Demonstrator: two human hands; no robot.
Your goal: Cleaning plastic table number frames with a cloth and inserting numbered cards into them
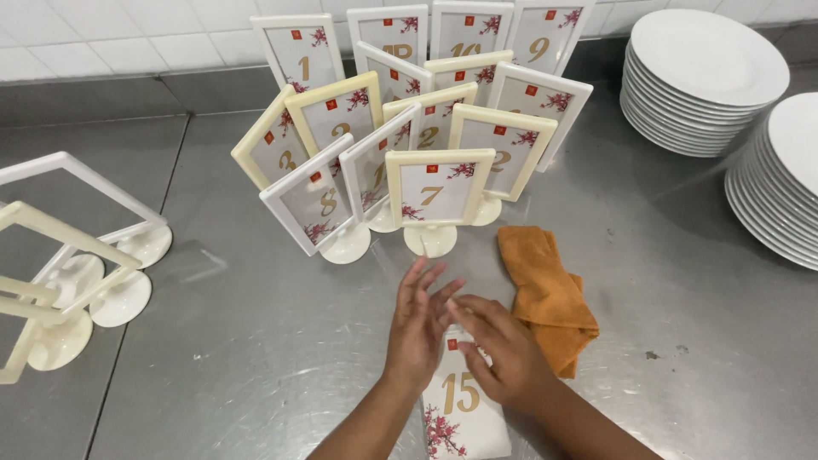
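My left hand (417, 328) hovers over the steel counter with its fingers spread, touching the fingertips of my right hand (503, 349). My right hand rests on a white card (460, 409) with a gold number and red blossom print, lying flat at the near edge. An orange cloth (545, 294) lies crumpled just right of my right hand. Behind the hands stands a cluster of several white and cream frame stands (434, 192) holding similar numbered cards.
Empty cream and white frame stands (77, 281) sit at the left. Two stacks of white plates (703, 77) (784, 179) stand at the back right. The steel counter (256, 341) meets a tiled wall at the back.
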